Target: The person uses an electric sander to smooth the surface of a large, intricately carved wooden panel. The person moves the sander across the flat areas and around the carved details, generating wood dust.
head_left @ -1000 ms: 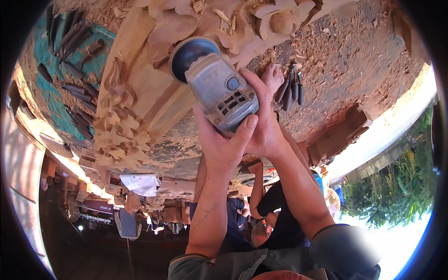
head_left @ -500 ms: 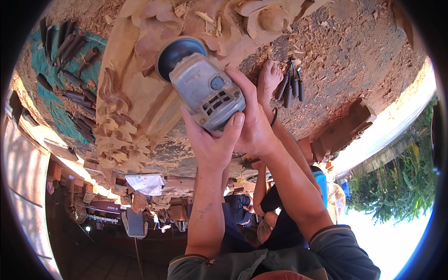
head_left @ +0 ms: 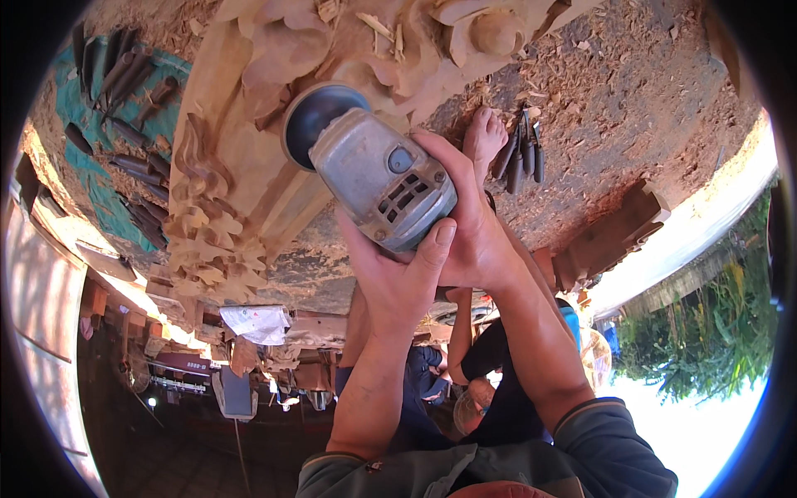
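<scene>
Far left I see a green cloth (head_left: pixel 87 178) laid with dark chisels (head_left: pixel 124 75). Next to it lies the carved wood panel (head_left: pixel 224 174), and the grinder's disc (head_left: pixel 311 116) sits right against its carving. The grinder (head_left: pixel 378 178) runs lengthwise from that disc, up and to the left, down and right into my palms. My left hand (head_left: pixel 398 278) is clamped around its rear end from below. My right hand (head_left: pixel 469 224) is wrapped over the body, nearer the disc. Beyond it, a bare foot (head_left: pixel 484 137) and more chisels (head_left: pixel 521 158) rest on the sawdust.

Bright daylight, sharp, fisheye-bent edges
</scene>
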